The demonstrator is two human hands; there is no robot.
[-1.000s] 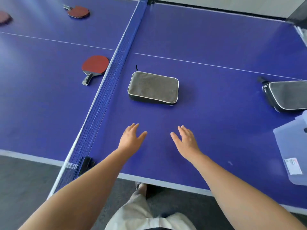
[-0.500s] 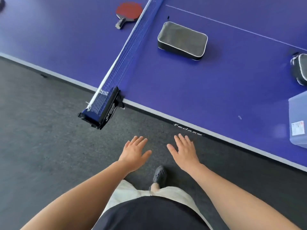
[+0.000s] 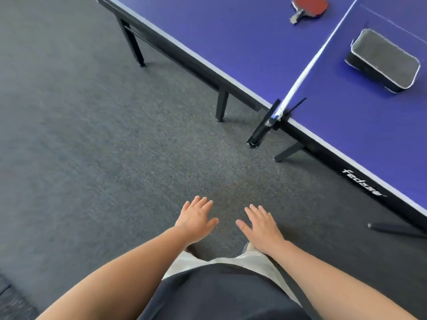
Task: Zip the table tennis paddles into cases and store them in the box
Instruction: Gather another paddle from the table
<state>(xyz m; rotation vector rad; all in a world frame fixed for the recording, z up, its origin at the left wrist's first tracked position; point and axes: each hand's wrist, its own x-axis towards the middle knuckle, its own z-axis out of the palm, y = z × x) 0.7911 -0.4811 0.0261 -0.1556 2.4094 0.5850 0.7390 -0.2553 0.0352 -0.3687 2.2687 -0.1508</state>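
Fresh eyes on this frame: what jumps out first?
Two bare, empty hands, left hand and right hand, spread open over grey carpet at bottom centre, off the table. The blue table cuts across the upper right. On it a red paddle lies left of the net, a closed grey case right of it.

A blue table tennis table [image 3: 242, 38] with a white edge stripe stands on dark grey carpet [image 3: 92, 135]. Its net [image 3: 318, 56] runs to a black clamp post [image 3: 265, 125] at the table's side. Black legs [image 3: 221, 105] show beneath, and white lettering [image 3: 362, 184] marks the black side rail.
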